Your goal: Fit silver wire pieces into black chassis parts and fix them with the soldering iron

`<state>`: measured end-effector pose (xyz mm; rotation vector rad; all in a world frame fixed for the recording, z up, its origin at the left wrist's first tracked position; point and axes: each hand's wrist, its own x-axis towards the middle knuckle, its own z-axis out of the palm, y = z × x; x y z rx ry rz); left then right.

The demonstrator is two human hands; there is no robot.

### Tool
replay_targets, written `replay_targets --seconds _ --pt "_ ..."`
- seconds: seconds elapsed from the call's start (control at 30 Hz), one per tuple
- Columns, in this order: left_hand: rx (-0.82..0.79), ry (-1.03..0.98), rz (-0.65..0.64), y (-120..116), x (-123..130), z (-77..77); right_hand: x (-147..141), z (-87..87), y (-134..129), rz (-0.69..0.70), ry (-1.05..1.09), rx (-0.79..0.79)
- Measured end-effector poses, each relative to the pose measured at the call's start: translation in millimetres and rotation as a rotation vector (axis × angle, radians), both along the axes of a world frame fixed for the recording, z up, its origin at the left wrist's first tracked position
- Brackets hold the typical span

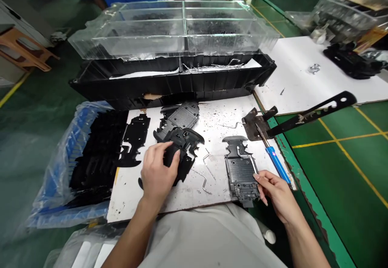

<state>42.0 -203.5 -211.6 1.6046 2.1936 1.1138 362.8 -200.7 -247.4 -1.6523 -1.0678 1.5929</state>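
Observation:
My left hand [159, 169] is curled over a black plastic chassis plate [184, 142], thumb and fingers on either side of part of it. That plate lies on a pile with a greyer chassis plate [183, 116] behind. My right hand [274, 191] pinches the lower end of a bent metal rod [247, 156]. The rod lies along a ribbed dark grey chassis plate [241, 171] at the table's front right. Two loose bent rods, one a cranked wire [204, 181], lie between my hands. Another black plate [135, 138] rests flat at the left.
A blue crate [75, 116] lined with plastic holds stacked black plates at the left. Behind stands a divided black tray [151, 84] under a clear tray [151, 43]. A blue-handled screwdriver [277, 165] leans on a metal bracket [257, 124] with a long arm.

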Motion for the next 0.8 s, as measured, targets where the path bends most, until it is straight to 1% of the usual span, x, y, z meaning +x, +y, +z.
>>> replay_targets --seconds 0.07,0.13,0.2,0.23,0.27,0.3,0.33,0.37,0.4,0.43,0.5,0.57,0.63,0.7,0.73,0.77,0.8 --pt "-0.097 0.213 0.038 -15 -19 -7.8 3 -5.4 3 0.040 -0.087 -0.018" --pt "-0.183 0.317 -0.009 -25 -25 -16.1 5 -4.9 7 0.081 -0.196 -0.022" --pt "-0.234 0.356 -0.076 -31 -21 -23.3 6 2.9 10 0.103 -0.334 -0.005" --pt "-0.251 0.363 -0.091 -32 -18 -26.0 4 9.3 11 0.108 -0.458 0.038" --pt "-0.264 0.358 -0.090 -33 -14 -28.1 -1 16.6 10 0.115 -0.605 0.104" --pt "-0.270 0.342 -0.077 -33 -11 -29.5 -9 24.4 10 0.134 -0.780 0.201" --pt "-0.265 0.313 -0.057 -33 -10 -30.0 -20 31.8 9 0.178 -0.931 0.301" --pt "-0.250 0.273 -0.038 -32 -9 -29.5 -34 38.1 9 0.256 -1.031 0.383" --pt "-0.224 0.218 -0.025 -32 -11 -27.8 -50 42.9 11 0.378 -1.072 0.428" --pt "-0.193 0.147 -0.019 -32 -13 -24.9 -68 45.7 14 0.528 -1.085 0.436" --pt "-0.130 -0.062 -0.017 -33 -20 -15.5 -103 45.8 25 0.842 -1.156 0.374" --pt "-0.079 -0.408 -0.003 -35 -28 -2.9 -130 40.9 39 0.976 -1.168 0.354" --pt "-0.037 -0.877 0.005 -39 -35 9.4 -145 34.9 53 1.018 -1.156 0.362" --pt "0.000 -1.353 -0.032 -43 -39 18.1 -151 31.6 62 1.051 -1.159 0.367" --pt "0.014 -1.543 -0.066 -44 -41 20.7 -151 31.5 64 1.062 -1.164 0.369" --pt "0.025 -1.688 -0.106 -46 -42 22.1 -149 32.4 66 1.068 -1.171 0.370" --pt "0.035 -1.792 -0.141 -47 -42 22.6 -146 34.2 67 1.071 -1.180 0.369"
